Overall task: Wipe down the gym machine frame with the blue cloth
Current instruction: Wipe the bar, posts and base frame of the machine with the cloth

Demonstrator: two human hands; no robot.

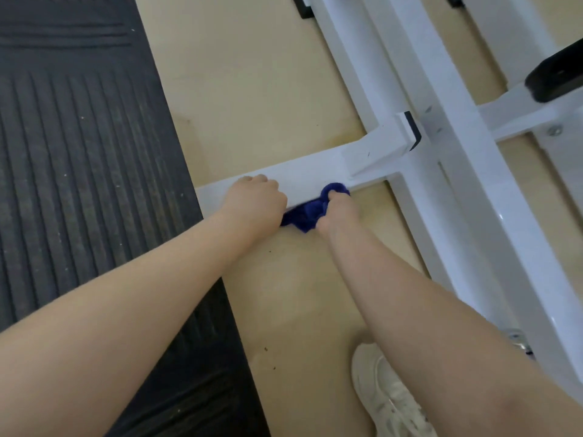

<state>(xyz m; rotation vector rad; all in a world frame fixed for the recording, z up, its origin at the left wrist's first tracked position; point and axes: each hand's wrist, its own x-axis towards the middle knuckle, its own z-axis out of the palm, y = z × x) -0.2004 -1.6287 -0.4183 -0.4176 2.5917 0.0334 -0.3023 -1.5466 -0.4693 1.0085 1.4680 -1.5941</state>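
The white gym machine frame [372, 152] lies low over a pale wooden floor, with a horizontal bar running left from a long diagonal beam. The dark blue cloth [303, 214] is bunched against the near side of that bar. My right hand [336, 212] is closed on the cloth, part of which sticks up above my fingers. My left hand [255, 200] is curled over the top of the bar just left of the cloth, touching its left end; whether it grips the cloth too is hidden.
A black ribbed rubber mat [79, 152] covers the floor on the left, up to the bar's end. My white shoe [388, 395] stands on the wooden floor at the bottom. A black padded part [555, 80] sits on the frame at the upper right.
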